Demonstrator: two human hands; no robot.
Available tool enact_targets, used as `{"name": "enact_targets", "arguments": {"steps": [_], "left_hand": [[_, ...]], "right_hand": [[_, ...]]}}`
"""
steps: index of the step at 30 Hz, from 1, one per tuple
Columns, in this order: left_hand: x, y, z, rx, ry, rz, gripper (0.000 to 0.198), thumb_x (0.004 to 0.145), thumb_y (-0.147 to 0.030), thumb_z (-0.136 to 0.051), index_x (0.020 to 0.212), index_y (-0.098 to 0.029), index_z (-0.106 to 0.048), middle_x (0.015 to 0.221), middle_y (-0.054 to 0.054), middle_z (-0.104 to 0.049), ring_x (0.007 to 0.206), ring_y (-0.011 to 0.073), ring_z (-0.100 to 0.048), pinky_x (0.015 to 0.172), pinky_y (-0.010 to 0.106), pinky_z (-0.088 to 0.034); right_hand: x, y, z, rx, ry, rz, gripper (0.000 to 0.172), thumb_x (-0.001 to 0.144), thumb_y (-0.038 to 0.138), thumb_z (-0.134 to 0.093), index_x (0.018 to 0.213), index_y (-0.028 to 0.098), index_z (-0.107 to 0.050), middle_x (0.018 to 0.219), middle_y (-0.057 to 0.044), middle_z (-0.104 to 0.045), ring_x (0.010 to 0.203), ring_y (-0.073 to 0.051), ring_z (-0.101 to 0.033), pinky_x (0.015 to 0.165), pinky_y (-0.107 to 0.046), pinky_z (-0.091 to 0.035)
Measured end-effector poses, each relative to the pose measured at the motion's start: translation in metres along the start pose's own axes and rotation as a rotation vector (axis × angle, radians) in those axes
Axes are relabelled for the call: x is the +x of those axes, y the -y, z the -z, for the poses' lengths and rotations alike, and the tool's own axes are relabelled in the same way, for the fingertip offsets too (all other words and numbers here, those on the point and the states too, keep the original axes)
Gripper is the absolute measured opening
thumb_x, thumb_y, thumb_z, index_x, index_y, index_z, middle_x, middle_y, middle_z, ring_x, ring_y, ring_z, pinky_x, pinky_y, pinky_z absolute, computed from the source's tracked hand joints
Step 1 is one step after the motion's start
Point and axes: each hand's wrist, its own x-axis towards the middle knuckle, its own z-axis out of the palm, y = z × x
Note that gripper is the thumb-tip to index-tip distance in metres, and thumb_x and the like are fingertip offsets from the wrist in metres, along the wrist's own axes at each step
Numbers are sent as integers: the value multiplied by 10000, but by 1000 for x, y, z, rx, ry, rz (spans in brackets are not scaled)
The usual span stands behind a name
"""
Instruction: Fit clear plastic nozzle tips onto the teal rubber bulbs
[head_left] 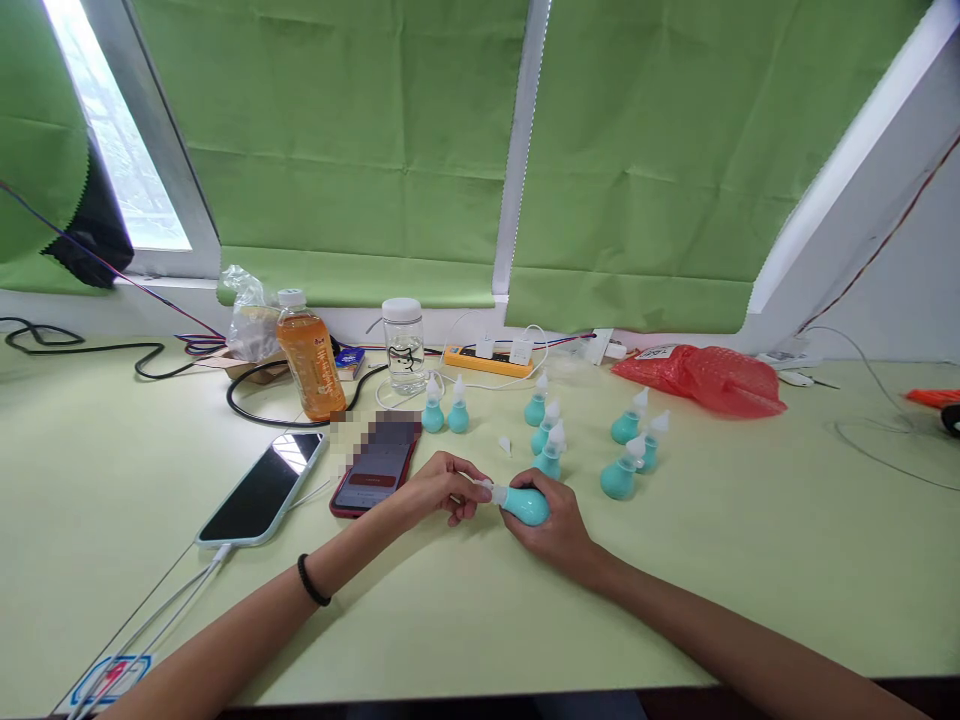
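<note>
A teal bulb nasal aspirator (528, 507) lies sideways between my hands, just above the table's near middle. My right hand (559, 530) is wrapped around its bulb. At the other end, my left hand (444, 487) pinches the clear nozzle tip between thumb and fingers, which partly hide it. More aspirators stand upright beyond: a pair (458, 412) to the left, a middle group (549, 462) and a right group (619, 478), all with clear tips. One small loose clear tip (505, 444) lies on the table between the pair and the middle group.
Left of my hands lie a red-cased phone (373, 480) and a light-cased phone (262, 490) with white cables. Behind stand an orange drink bottle (309, 360), a clear jar (403, 350) and a yellow power strip (487, 361). Red bubble wrap (709, 378) lies back right.
</note>
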Motion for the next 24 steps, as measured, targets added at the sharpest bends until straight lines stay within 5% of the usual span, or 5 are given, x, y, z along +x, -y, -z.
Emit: {"name": "enact_targets", "arguments": {"steps": [8,19,24], "left_hand": [[-3,2,-4,50,-15,-71,321,487,-196,-729,753,-73,-597,489,22,-596,441,118,-542,426,227,-450],[-2,8,-11,-9,-36,-162,370,486,-228,-738,779,-69,-580,552,32,-615,471,136,-567,478,272,-489],[-1,9,-9,-6,-7,-174,360,492,-224,-736,778,-77,-575,552,26,-610,497,140,-569,497,286,-497]], "right_hand": [[-1,-4,-1,-23,-21,101,169,587,147,-520,746,191,-485,660,-4,-575,586,-134,-540,550,-236,-422],[8,8,3,326,129,-304,134,572,190,-567,686,172,-498,664,6,-532,634,-134,-511,563,-230,-416],[11,11,6,523,267,-573,191,545,220,-595,675,181,-462,530,64,-448,393,-59,-384,357,-183,-314]]}}
